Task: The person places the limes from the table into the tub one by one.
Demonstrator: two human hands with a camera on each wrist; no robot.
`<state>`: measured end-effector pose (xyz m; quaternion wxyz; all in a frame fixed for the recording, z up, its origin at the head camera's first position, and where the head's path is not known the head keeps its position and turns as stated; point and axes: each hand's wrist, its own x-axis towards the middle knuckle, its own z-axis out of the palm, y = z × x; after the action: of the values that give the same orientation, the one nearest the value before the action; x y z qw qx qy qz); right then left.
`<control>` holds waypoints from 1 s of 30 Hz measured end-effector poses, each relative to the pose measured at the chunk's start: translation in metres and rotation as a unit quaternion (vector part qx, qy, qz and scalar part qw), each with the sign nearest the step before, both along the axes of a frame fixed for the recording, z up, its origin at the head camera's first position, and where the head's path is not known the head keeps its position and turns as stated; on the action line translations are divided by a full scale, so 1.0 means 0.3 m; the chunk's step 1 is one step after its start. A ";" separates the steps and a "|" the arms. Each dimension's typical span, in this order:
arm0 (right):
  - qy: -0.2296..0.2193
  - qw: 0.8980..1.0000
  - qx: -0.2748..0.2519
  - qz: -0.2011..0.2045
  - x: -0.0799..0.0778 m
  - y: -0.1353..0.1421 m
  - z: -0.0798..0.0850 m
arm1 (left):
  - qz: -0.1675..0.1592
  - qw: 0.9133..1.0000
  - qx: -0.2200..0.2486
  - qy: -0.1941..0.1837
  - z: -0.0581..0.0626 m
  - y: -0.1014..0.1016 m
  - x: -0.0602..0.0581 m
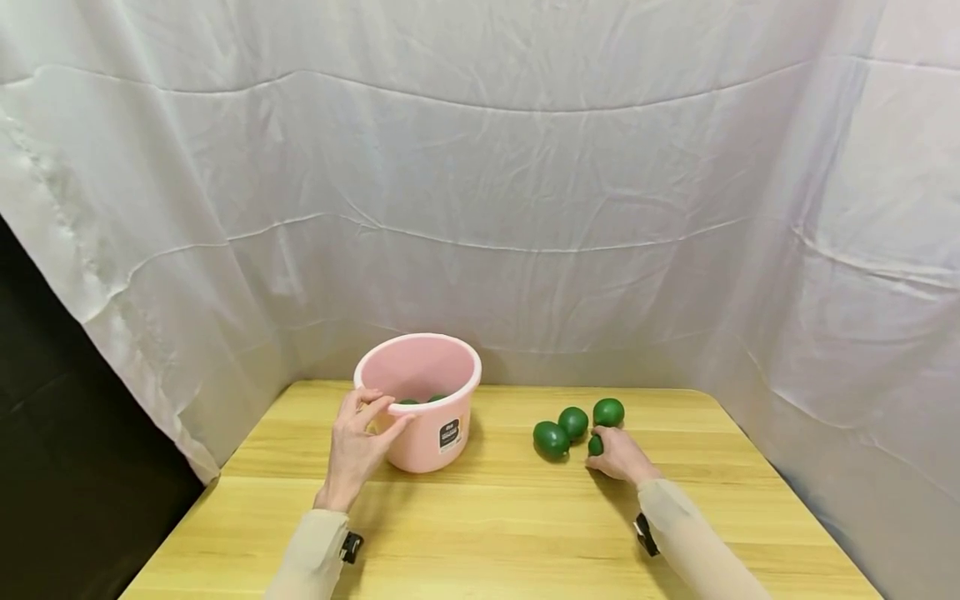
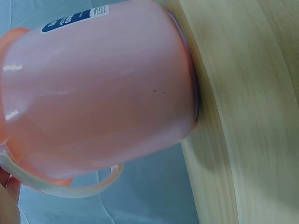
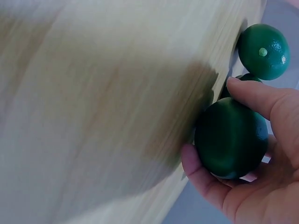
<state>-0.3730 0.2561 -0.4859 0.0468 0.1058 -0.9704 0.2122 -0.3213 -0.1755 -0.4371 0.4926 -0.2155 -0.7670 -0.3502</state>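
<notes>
A pink bucket (image 1: 416, 446) with a white rim and a dark label stands upright left of centre. My left hand (image 1: 351, 450) holds its near left rim, thumb and fingers on the edge; in the left wrist view the fingertips are by the white bucket handle (image 2: 79, 191). Parts of green limes (image 1: 407, 402) show inside the bucket. To the right, my right hand (image 1: 622, 457) grips a green lime (image 3: 229, 137), thumb on one side and fingers curled on the other, at the tabletop. Beyond it lie three more limes: one at left (image 1: 551, 439), one in the middle (image 1: 573, 423), one at back (image 1: 608, 412).
Everything stands on a light wooden table (image 1: 495, 517). Pale fabric (image 1: 480, 183) hangs behind the table and along its sides. A black surface (image 1: 67, 417) shows at far left. A small dark device (image 1: 351, 547) sits at each wrist.
</notes>
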 end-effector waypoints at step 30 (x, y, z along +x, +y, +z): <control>0.072 0.985 -0.155 -0.007 -0.004 -0.148 0.081 | -0.004 1.000 0.003 -0.008 -0.002 0.001 -0.005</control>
<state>-0.3743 0.2118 -0.4615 0.1340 0.1058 -0.9206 0.3511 -0.3228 -0.1752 -0.4379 0.4857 -0.2144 -0.7688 -0.3564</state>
